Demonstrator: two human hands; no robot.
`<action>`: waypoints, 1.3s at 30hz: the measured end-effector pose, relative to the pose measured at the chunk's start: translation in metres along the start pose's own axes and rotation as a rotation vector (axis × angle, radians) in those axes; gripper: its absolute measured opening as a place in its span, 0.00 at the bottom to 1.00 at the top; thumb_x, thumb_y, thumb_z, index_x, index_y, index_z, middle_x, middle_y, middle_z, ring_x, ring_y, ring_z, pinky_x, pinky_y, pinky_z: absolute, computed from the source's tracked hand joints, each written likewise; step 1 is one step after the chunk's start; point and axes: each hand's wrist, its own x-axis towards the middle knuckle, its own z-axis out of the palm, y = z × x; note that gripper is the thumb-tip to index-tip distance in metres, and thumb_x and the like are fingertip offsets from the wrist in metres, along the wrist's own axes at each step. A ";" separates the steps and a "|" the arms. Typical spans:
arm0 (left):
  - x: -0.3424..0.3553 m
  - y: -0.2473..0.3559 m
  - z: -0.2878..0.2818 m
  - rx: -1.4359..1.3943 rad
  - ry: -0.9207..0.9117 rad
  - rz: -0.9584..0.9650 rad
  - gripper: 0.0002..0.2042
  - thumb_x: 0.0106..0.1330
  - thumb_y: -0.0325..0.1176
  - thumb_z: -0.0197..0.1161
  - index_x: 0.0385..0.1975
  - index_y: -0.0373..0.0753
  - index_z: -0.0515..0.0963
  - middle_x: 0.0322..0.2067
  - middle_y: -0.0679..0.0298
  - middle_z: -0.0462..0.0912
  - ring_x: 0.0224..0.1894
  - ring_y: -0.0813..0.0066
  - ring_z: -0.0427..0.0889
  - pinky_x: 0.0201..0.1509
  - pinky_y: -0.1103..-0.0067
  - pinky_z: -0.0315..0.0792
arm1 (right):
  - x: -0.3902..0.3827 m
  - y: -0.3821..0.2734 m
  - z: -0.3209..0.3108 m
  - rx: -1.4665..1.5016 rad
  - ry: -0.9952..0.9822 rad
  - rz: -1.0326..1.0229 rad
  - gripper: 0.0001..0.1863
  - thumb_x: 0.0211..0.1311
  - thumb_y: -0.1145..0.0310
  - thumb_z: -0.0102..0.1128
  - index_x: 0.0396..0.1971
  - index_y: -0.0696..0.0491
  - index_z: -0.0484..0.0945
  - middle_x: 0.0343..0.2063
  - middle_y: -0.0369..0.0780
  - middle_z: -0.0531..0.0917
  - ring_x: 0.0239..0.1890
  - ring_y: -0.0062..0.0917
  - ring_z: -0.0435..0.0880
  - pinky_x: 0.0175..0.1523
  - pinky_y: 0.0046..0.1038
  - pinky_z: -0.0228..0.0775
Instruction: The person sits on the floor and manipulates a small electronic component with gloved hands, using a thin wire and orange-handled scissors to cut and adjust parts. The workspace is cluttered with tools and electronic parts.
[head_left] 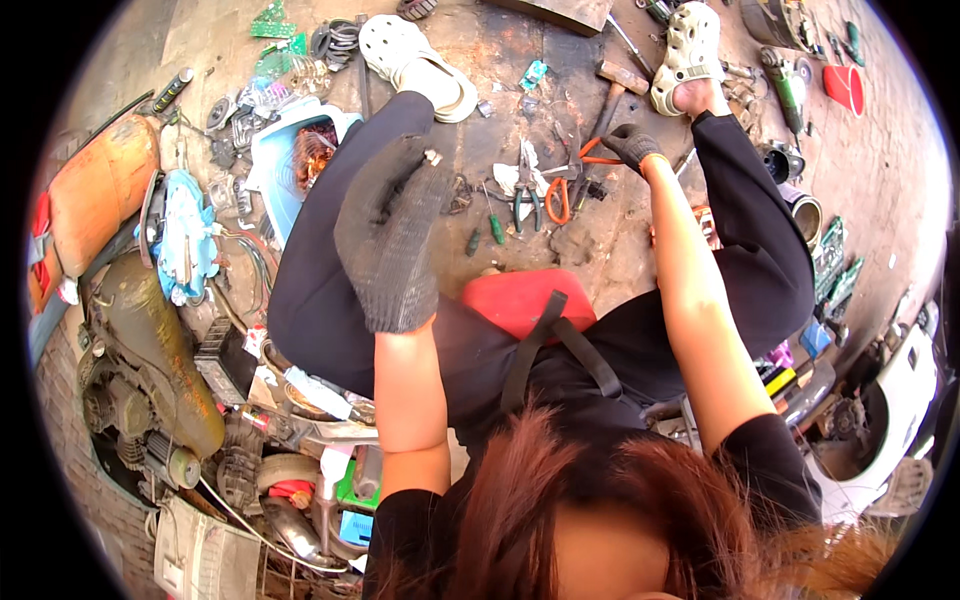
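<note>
My left hand (390,230), in a dark knit glove, is raised over my left knee, and its fingertips pinch a small pale metal piece (433,157). Farther out, my gloved right hand (632,146) reaches down to the ground and grips an orange-handled tool (597,152). Between the hands lie green-handled pliers (527,205), another orange-handled tool (557,200) and a green screwdriver (494,226) on the stained concrete. A hammer (616,82) lies just beyond my right hand.
I sit on a red stool (505,297) with white clogs (688,50) on my feet. A pale blue tub holding a copper winding (300,150) stands at the left. At the right are a red cup (846,88), a green grinder (789,85) and circuit boards (830,255). Old motors and scrap (150,350) crowd the lower left.
</note>
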 end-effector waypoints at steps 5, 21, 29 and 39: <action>-0.007 0.001 0.004 -0.011 -0.056 -0.028 0.12 0.60 0.26 0.62 0.42 0.30 0.77 0.32 0.62 0.80 0.30 0.80 0.78 0.35 0.83 0.72 | -0.127 -0.062 -0.025 -0.108 -0.091 -0.211 0.22 0.55 0.51 0.54 0.32 0.58 0.81 0.28 0.53 0.81 0.31 0.44 0.82 0.40 0.36 0.70; -0.080 -0.121 0.064 -1.305 -0.525 -0.792 0.08 0.65 0.37 0.58 0.32 0.39 0.76 0.27 0.64 0.77 0.27 0.74 0.74 0.53 0.52 0.69 | -0.315 -0.098 -0.095 -0.253 -0.211 -0.693 0.13 0.58 0.62 0.58 0.34 0.58 0.79 0.25 0.47 0.80 0.28 0.33 0.78 0.37 0.30 0.70; -0.053 -0.079 0.068 -1.556 -0.534 -0.439 0.09 0.64 0.34 0.60 0.34 0.35 0.78 0.26 0.65 0.77 0.26 0.78 0.72 0.54 0.68 0.74 | -0.321 -0.098 -0.088 -0.335 -0.146 -0.708 0.17 0.59 0.57 0.55 0.31 0.59 0.78 0.26 0.49 0.80 0.31 0.42 0.78 0.39 0.33 0.69; -0.062 -0.081 -0.011 -0.814 -0.201 -0.504 0.11 0.61 0.29 0.62 0.40 0.29 0.77 0.29 0.58 0.81 0.25 0.76 0.75 0.36 0.75 0.74 | -0.321 -0.052 -0.102 0.259 0.251 -0.441 0.17 0.62 0.58 0.54 0.34 0.59 0.79 0.22 0.32 0.77 0.25 0.14 0.71 0.33 0.18 0.63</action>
